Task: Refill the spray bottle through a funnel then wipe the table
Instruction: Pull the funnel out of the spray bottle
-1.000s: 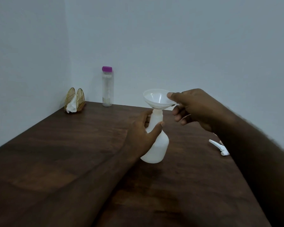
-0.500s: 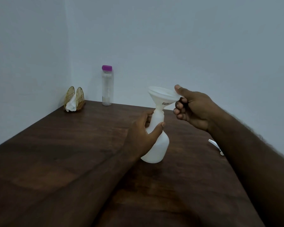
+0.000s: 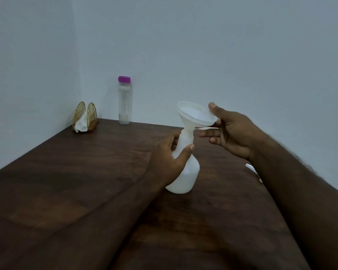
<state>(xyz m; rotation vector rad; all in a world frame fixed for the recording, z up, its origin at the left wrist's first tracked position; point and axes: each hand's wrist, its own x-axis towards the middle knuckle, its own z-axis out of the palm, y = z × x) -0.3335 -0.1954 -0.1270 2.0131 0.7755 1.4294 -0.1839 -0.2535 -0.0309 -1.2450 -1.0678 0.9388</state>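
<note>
A white spray bottle (image 3: 187,172) without its head stands tilted on the dark wooden table (image 3: 86,172). My left hand (image 3: 168,158) grips its neck. A white funnel (image 3: 193,116) sits with its spout in the bottle's mouth, leaning to the right. My right hand (image 3: 232,133) pinches the funnel's right rim between thumb and fingers. The white spray head (image 3: 252,168) lies on the table to the right, mostly hidden behind my right forearm.
A clear bottle with a purple cap (image 3: 124,100) stands at the back by the wall. A gold napkin holder with white tissue (image 3: 84,118) sits in the back left corner. Walls close off the left and back sides.
The funnel has tipped from level to leaning right in the bottle's mouth. My right hand shifted its hold on the rim and moved slightly right. The left hand kept its grip.
</note>
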